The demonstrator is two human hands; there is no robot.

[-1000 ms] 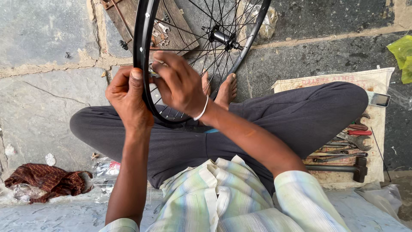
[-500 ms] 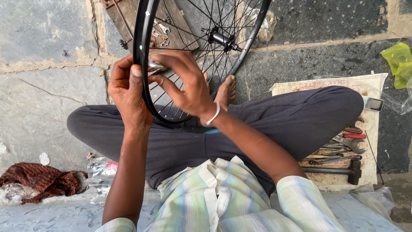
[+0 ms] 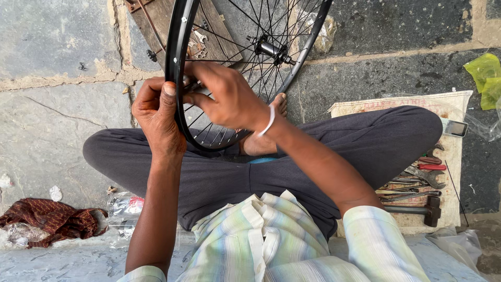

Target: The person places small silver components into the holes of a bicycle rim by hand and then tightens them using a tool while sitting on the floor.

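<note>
A black bicycle wheel rim (image 3: 176, 52) with thin steel spokes and a silver hub (image 3: 269, 49) stands upright over my crossed legs. My left hand (image 3: 156, 117) grips the rim's near left edge, thumb up along its side. My right hand (image 3: 227, 96), with a white bangle on the wrist, reaches inside the rim and pinches a small metal piece at a spoke end right next to my left thumb. My bare foot (image 3: 271, 130) shows behind the spokes.
A wooden board (image 3: 156, 15) with small metal parts lies behind the wheel. At right, a sack cloth (image 3: 396, 104) carries pliers, wrenches and a hammer (image 3: 417, 209), with a phone (image 3: 455, 128) beside it. A reddish rag (image 3: 49, 219) lies at left, green plastic (image 3: 485, 78) far right.
My right hand has slid a little further along inside the rim toward my left thumb. The wheel and my left hand have stayed about where they were.
</note>
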